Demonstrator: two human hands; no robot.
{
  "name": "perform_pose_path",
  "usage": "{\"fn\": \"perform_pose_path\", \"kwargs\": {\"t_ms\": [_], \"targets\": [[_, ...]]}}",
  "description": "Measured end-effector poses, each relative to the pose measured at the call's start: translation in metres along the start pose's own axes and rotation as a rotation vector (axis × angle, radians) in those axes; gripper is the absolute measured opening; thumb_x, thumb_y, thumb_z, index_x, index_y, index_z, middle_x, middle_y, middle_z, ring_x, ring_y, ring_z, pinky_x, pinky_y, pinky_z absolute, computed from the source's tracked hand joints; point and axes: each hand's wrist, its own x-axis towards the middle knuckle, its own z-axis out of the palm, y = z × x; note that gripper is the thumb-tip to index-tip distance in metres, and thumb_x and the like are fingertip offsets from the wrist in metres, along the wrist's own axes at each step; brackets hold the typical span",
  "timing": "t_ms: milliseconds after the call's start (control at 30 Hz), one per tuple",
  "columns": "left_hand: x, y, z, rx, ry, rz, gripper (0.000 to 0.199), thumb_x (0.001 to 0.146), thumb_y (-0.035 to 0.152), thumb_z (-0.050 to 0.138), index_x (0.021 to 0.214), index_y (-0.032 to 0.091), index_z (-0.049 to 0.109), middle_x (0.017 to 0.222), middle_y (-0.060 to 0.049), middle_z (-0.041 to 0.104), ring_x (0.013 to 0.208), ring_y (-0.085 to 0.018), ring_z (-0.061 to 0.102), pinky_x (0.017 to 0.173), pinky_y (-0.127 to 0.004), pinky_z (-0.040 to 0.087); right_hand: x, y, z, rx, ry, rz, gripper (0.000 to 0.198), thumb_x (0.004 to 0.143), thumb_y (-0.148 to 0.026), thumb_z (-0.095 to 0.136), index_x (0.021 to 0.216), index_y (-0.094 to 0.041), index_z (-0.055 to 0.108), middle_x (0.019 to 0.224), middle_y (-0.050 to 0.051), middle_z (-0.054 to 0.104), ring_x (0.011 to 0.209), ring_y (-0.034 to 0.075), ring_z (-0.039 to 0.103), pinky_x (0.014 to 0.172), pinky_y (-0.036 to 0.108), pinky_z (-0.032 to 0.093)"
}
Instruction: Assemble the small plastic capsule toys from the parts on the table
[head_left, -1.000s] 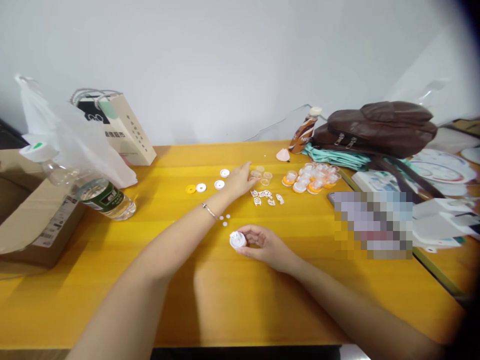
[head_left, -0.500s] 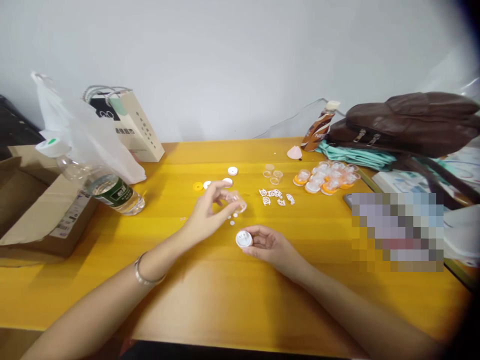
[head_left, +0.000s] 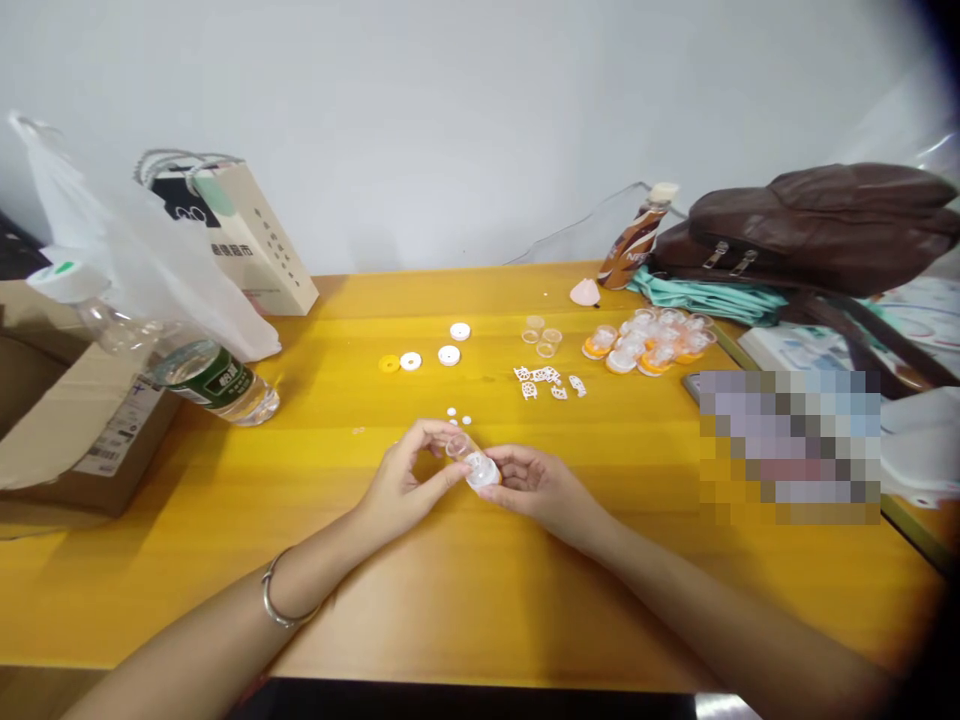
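Left hand (head_left: 409,480): thumb and fingertips close together, pinching a clear cup (head_left: 457,447). Right hand (head_left: 538,492): thumb and curled fingers grip the edge of a white base (head_left: 484,475). Cup sits tilted at the base, both just over the near part of the table (head_left: 420,600); whether its rim has seated, cannot tell.

Step in hand, by my reading: fitting cup to base. The move calls for squaring cup over base, then even pressure, with the right hand keeping the base steady.

Beyond the hands: small discs (head_left: 466,420) nearest; white caps (head_left: 448,355) and a yellow cap (head_left: 389,364) farther off; openwork pieces (head_left: 529,391) lying flat; spare cups (head_left: 549,343) standing behind those. Right of them, domed units (head_left: 623,358) cluster together, apparently complete.
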Motion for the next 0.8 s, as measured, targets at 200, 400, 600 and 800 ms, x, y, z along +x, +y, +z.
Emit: {"fn": "perform_pose_path", "kwargs": {"t_ms": [200,400,600,800], "targets": [[-0.0021,-0.0022,-0.0002,-0.012,-0.005,0.007,0.029,0.080,0.021,0.061,0.107,0.018,0.051,0.097,-0.007,0.062,0.088,-0.016,0.059,0.082,-0.029,0.045,0.0011,0.0003,0.0021,0.074,0.037,-0.007,0.033,0.060,-0.019,0.076,0.090,-0.020,0.063,0.085,-0.002,0.068,0.074,0.009,0.063,0.075,0.024,0.049],[-0.0049,-0.0066,0.0022,0.022,-0.033,0.009,0.035,0.079,0.023,0.063,0.112,0.020,0.052,0.103,-0.007,0.062,0.092,-0.016,0.059,0.086,-0.029,0.045,0.0008,-0.0014,0.0019,0.077,0.016,0.006,0.026,0.061,-0.016,0.075,0.083,-0.018,0.062,0.078,-0.004,0.068,0.068,0.006,0.061,0.071,0.021,0.048],[-0.0064,-0.0090,0.0027,0.068,-0.049,0.006,0.030,0.078,0.024,0.063,0.107,0.020,0.056,0.104,-0.007,0.063,0.093,-0.017,0.059,0.086,-0.030,0.046,0.0003,-0.0013,0.0018,0.076,0.005,-0.008,0.025,0.062,-0.017,0.075,0.083,-0.019,0.063,0.080,-0.004,0.068,0.070,0.006,0.061,0.072,0.019,0.047],[-0.0041,-0.0053,0.0017,0.029,-0.071,-0.042,0.027,0.081,0.025,0.060,0.107,0.020,0.057,0.103,-0.006,0.064,0.093,-0.016,0.057,0.088,-0.030,0.043,0.0001,0.0001,0.0024,0.055,0.009,-0.020,0.023,0.063,-0.020,0.075,0.083,-0.020,0.063,0.081,-0.004,0.068,0.072,0.007,0.061,0.073,0.021,0.047]]}}
